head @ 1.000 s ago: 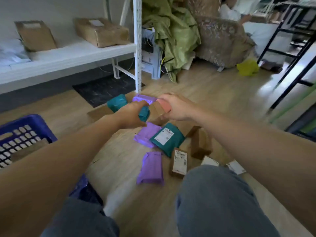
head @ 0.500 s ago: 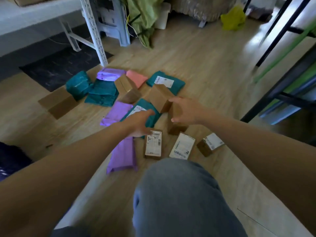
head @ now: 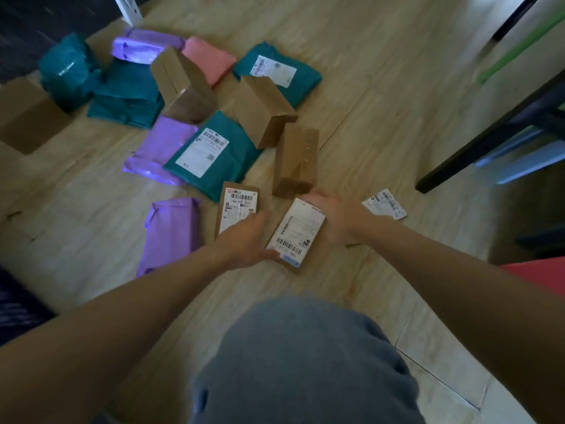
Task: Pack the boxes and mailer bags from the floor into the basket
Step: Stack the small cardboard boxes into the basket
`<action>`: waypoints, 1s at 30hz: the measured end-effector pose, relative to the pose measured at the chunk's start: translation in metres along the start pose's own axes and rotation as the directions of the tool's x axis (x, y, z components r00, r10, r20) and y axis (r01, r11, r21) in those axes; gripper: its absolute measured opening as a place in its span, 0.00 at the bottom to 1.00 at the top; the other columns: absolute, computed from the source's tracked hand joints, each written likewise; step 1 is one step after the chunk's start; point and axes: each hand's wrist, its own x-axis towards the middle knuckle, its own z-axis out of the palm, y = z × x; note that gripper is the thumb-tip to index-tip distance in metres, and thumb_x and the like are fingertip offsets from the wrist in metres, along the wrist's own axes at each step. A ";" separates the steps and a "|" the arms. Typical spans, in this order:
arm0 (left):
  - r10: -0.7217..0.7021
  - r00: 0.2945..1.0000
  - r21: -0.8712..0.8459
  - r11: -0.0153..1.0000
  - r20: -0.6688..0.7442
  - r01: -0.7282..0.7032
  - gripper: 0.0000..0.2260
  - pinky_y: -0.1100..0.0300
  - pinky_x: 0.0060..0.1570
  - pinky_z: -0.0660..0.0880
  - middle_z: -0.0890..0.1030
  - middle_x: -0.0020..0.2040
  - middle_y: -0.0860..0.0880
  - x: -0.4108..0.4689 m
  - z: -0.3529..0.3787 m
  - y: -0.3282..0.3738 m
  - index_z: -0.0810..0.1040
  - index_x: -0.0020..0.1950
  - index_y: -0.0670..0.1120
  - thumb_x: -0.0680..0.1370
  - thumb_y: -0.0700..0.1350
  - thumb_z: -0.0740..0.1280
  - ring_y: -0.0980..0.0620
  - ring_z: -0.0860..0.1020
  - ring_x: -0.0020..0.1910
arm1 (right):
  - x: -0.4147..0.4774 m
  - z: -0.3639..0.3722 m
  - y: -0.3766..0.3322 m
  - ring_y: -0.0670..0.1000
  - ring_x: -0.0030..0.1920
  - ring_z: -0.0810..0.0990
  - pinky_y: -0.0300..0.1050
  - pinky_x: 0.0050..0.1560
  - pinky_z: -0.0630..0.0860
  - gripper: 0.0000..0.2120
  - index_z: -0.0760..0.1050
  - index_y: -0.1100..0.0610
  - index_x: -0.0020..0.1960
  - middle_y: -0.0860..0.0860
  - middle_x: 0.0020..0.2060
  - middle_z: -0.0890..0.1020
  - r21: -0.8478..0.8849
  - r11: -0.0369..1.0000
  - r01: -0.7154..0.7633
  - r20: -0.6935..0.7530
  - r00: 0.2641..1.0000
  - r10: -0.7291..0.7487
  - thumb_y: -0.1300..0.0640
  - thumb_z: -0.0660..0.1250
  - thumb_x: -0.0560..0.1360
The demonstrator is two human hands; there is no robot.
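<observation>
Grabbing the near labelled box [head: 295,231] off the floor [head: 382,71] | left hand [head: 244,240] and right hand [head: 336,215] both clasping its edges | next, I reckon: lift it level, carry to the basket (out of shot)

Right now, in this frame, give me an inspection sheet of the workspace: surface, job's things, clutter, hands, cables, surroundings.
Surface: wooden floor, parcels spread over it.
Job's things: labelled box between the hands; plain brown box, teal mailer, purple mailer and pink mailer lie on the floor among others.
Clutter: nothing seen.
Hands: left hand and right hand grip the labelled box from opposite sides.
Cables: nothing seen.
Surroundings: black frame leg, white rack post, dark mat.
</observation>
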 end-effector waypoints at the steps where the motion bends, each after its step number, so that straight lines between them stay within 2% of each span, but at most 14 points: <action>1: -0.011 1.000 -0.021 1.000 -0.016 0.011 0.39 0.51 0.63 0.69 0.68 0.70 0.45 0.003 0.007 0.001 0.56 0.74 0.48 0.70 0.57 0.72 0.46 0.69 0.67 | 0.001 0.004 0.004 0.56 0.71 0.63 0.51 0.66 0.68 0.40 0.54 0.51 0.77 0.51 0.75 0.58 -0.028 1.000 0.006 0.033 0.999 -0.005 0.66 0.68 0.70; 5: -0.057 0.992 -0.121 0.992 -0.112 0.044 0.41 0.50 0.59 0.71 0.69 0.68 0.47 0.009 0.036 0.008 0.58 0.73 0.48 0.67 0.60 0.73 0.47 0.70 0.65 | 0.008 0.015 0.015 0.54 0.76 0.53 0.51 0.64 0.67 0.45 0.47 0.49 0.78 0.49 0.77 0.47 -0.209 0.973 0.096 0.096 0.992 -0.077 0.67 0.68 0.70; 9: -0.124 0.970 -0.156 0.983 -0.211 0.092 0.47 0.50 0.59 0.73 0.68 0.68 0.48 0.005 0.062 0.019 0.56 0.74 0.47 0.63 0.63 0.74 0.48 0.70 0.64 | 0.020 0.023 0.020 0.53 0.77 0.48 0.51 0.72 0.59 0.48 0.43 0.48 0.78 0.49 0.78 0.42 -0.385 0.903 0.193 0.115 0.980 -0.160 0.64 0.71 0.71; 12: -0.155 0.959 -0.134 0.983 -0.237 0.125 0.50 0.52 0.60 0.72 0.65 0.67 0.47 0.003 0.074 0.027 0.53 0.75 0.45 0.63 0.62 0.75 0.48 0.68 0.65 | 0.029 0.023 0.022 0.53 0.77 0.46 0.52 0.74 0.56 0.47 0.44 0.51 0.78 0.49 0.78 0.43 -0.458 0.851 0.257 0.125 0.966 -0.225 0.64 0.71 0.71; 17: -0.186 0.954 -0.084 0.982 -0.234 0.171 0.50 0.51 0.62 0.70 0.65 0.66 0.45 0.007 0.080 0.036 0.51 0.74 0.42 0.63 0.58 0.76 0.47 0.67 0.65 | 0.036 0.023 0.018 0.53 0.77 0.49 0.50 0.73 0.57 0.43 0.46 0.51 0.77 0.50 0.77 0.50 -0.558 0.774 0.299 0.156 0.954 -0.256 0.62 0.69 0.72; 22: -0.087 0.979 -0.018 0.996 -0.183 0.085 0.48 0.53 0.63 0.70 0.65 0.67 0.45 0.004 0.066 0.024 0.55 0.73 0.41 0.62 0.55 0.77 0.47 0.67 0.65 | 0.028 0.021 0.017 0.53 0.73 0.58 0.49 0.72 0.58 0.44 0.53 0.54 0.75 0.53 0.72 0.60 -0.548 0.783 0.293 0.121 0.955 -0.272 0.56 0.74 0.67; 30: 0.029 0.982 0.053 0.998 -0.186 -0.019 0.47 0.54 0.62 0.69 0.64 0.69 0.46 -0.017 0.022 0.000 0.56 0.73 0.42 0.62 0.53 0.77 0.48 0.67 0.65 | 0.012 0.004 -0.015 0.55 0.71 0.61 0.50 0.71 0.57 0.46 0.55 0.55 0.75 0.54 0.69 0.61 -0.405 0.878 0.256 0.046 0.964 -0.260 0.52 0.77 0.64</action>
